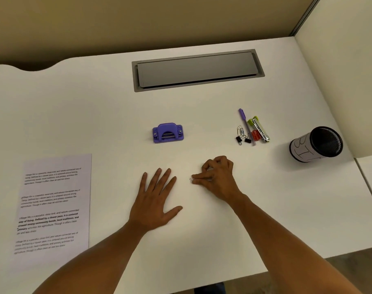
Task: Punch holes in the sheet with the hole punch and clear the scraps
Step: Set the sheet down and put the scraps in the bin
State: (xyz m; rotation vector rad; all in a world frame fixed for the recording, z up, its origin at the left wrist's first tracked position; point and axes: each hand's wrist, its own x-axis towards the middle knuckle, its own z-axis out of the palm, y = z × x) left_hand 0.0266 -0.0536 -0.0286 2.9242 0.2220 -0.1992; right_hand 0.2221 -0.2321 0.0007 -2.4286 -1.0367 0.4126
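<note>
The punch (168, 133) is a small purple block with a domed lever on top and a dark slot along its near face, where a thin metal bar shows. Its long axis runs from 9 to 3 o'clock, and the slot faces 6 o'clock, toward the person. It stands upright on the white surface (202, 230), near the middle.

The sheet (53, 204) lies flat at about 8 o'clock from the punch, well apart from it. It is white with four blocks of printed text, one partly in bold. Its long axis runs from 12 to 6 o'clock, tilted slightly, with its near end close to the surface edge. Holes in it cannot be made out.

At 6 o'clock from the punch the left hand (157, 200) lies palm down, fingers straight and spread, holding nothing. Just beside it, toward 3 o'clock, the right hand (217, 177) has its fingers curled, and thumb and forefinger pinch a tiny pale scrap (191, 180) at the surface.

At 3 o'clock from the punch lies a cluster: a purple pen (243, 120), a stapler (261, 130), paper clips (240, 130) and binder clips (242, 140). Farther toward 3 o'clock a black mesh cup (316, 144) stands, wrapped in marked paper. At 12 o'clock a grey cable hatch (197, 70) is set into the surface.
</note>
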